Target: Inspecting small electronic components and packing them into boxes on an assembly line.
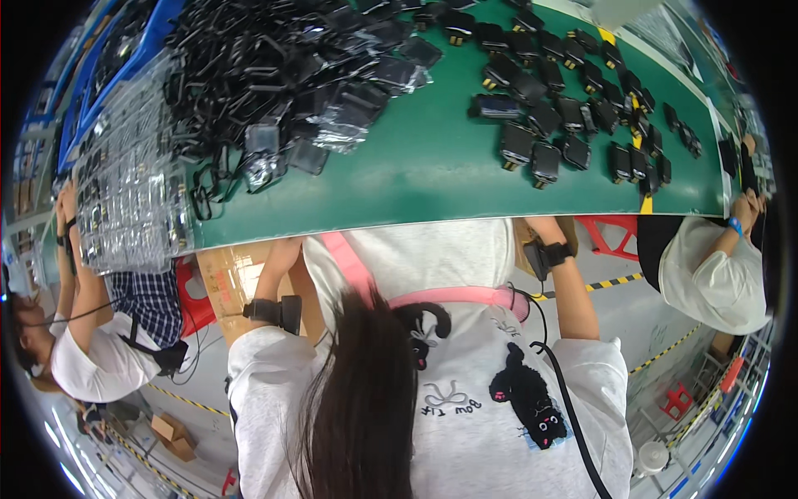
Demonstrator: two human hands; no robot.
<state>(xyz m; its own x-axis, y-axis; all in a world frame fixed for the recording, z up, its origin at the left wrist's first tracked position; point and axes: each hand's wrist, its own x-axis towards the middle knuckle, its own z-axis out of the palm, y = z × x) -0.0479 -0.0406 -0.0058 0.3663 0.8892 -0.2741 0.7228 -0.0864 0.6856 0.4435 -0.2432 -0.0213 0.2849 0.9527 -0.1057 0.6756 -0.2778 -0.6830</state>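
Observation:
Both of my hands are low, at the near edge of the green table, and their fingers are out of sight. My left hand (286, 248) is beside a cardboard box (235, 283) under the table edge; I cannot tell whether it touches it. My right hand (544, 227) is partly hidden by the edge, next to a brown carton (568, 228). Each wrist wears a black strap with a small box. On the table lie a heap of black pieces (266, 66), many in clear bags, and several black plug-like blocks with brass-coloured prongs (544, 162).
Clear plastic blister trays (133, 175) are stacked at the table's left end, near a blue bin (141, 58). Yellow tape (646, 202) marks the table's right side. Co-workers sit at left and right. Red stools (611, 234) stand below the table.

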